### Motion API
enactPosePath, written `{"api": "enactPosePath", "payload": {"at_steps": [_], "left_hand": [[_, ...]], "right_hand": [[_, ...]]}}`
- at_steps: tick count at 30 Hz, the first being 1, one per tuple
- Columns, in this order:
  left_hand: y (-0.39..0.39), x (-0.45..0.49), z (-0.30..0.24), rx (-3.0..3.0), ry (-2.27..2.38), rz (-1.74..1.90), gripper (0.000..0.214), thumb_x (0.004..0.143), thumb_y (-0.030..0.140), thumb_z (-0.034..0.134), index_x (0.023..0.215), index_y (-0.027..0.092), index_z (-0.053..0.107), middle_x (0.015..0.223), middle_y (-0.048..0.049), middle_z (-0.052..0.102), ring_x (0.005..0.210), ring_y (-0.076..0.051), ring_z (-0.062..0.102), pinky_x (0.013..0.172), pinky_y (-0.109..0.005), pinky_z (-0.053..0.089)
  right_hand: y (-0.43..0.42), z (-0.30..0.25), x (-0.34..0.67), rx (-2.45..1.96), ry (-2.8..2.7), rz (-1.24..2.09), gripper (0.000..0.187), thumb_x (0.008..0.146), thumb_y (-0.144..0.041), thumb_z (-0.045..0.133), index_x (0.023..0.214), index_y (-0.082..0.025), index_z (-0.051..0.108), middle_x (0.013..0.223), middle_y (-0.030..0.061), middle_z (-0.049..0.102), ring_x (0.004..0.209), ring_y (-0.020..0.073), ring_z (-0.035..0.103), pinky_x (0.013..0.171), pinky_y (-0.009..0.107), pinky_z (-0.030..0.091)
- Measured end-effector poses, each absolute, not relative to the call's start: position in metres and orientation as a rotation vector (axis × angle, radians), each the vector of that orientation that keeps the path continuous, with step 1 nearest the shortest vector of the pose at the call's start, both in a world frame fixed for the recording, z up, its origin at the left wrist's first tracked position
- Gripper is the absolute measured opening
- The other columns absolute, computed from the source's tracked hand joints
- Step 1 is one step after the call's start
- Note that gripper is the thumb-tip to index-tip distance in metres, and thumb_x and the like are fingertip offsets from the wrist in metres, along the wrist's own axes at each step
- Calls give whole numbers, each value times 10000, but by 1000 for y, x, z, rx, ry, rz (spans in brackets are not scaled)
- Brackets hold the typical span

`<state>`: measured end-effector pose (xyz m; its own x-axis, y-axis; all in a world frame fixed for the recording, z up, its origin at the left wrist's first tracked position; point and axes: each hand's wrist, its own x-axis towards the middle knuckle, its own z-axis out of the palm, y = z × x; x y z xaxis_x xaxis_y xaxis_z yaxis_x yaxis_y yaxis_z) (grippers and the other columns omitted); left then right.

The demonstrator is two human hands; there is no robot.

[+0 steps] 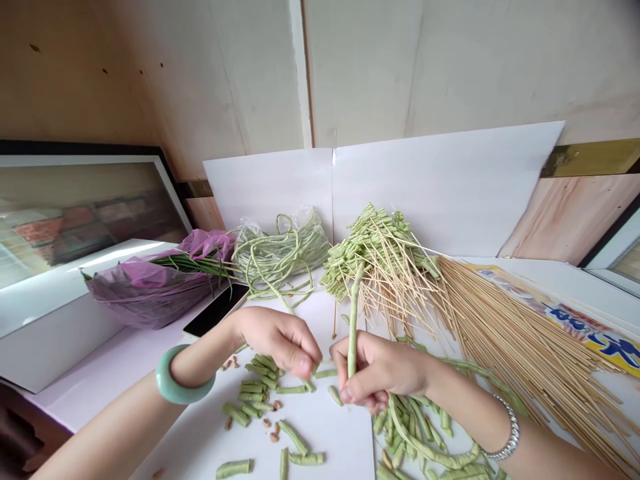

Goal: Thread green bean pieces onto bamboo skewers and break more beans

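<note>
Yardlong bean [353,320], pale and wrinkled, stands gripped in the right hand [379,367]; the left hand [280,341] curls closed, its inside hidden.

Framed picture [85,213], purple plastic bag [145,293], white panels [440,180] against wooden wall [425,67]

2 hands [277,340], 1 jade bangle [177,377], 1 metal bracelet [505,430].
</note>
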<state>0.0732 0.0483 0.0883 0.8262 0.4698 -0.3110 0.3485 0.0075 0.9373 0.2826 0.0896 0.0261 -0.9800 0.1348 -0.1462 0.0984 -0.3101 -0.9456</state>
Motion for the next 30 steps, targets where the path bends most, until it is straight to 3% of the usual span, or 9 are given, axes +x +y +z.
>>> {"api": "enactPosePath", "payload": {"at_steps": [2,5,11,17,21,24,27,30], "left_hand": [[50,65,74,1511,719,292,523,809,593,617,540,189,423,515,44,315,433,-80,227,405,-251,181],[49,62,53,1405,789,575,573,722,669,663,557,203,373,494,81,256,423,-62,184,409,-236,138],[54,60,31,1247,948,1056,536,802,518,669,597,210,282,477,112,204,428,-46,157,433,-211,133],[68,40,20,1141,1031,1322,482,853,498,589,631,207,276,546,110,125,461,-60,121,443,-204,130],[63,47,16,1166,1019,1160,387,829,478,612,654,192,417,536,104,215,423,-55,238,441,-214,181],[52,62,18,1214,982,1013,329,829,492,590,785,167,572,593,58,390,471,-95,416,472,-237,285],[42,74,19,1306,974,937,340,863,504,552,838,168,598,671,10,513,561,-125,491,538,-254,341],[36,81,18,1448,1002,853,354,865,519,561,808,170,569,706,-10,555,631,-138,509,622,-265,385]], "right_hand": [[91,25,282,-384,-1778,2435,275,647,-281,809,685,-169,561,446,-75,534,334,31,363,342,151,314],[91,21,280,-520,-1717,2292,294,659,-315,802,740,-169,560,474,-83,525,360,26,357,372,154,317],[90,17,281,-743,-1752,2089,282,722,-367,762,761,-158,576,498,-80,514,370,25,363,374,162,278],[86,17,280,-826,-1765,2053,328,647,-378,818,751,-153,603,544,-61,546,386,32,397,377,165,309],[85,12,275,-811,-1673,1960,418,691,-526,760,800,-160,590,536,-40,586,358,50,447,381,181,320],[86,9,273,-837,-1556,1911,472,671,-574,752,838,-168,580,601,-25,619,460,91,550,482,219,441],[87,7,273,-860,-1506,1869,481,653,-538,792,889,-168,596,677,-16,636,585,119,614,618,266,508],[86,4,272,-856,-1540,1849,479,633,-532,816,879,-167,627,686,-5,638,579,127,608,608,284,515]]}}
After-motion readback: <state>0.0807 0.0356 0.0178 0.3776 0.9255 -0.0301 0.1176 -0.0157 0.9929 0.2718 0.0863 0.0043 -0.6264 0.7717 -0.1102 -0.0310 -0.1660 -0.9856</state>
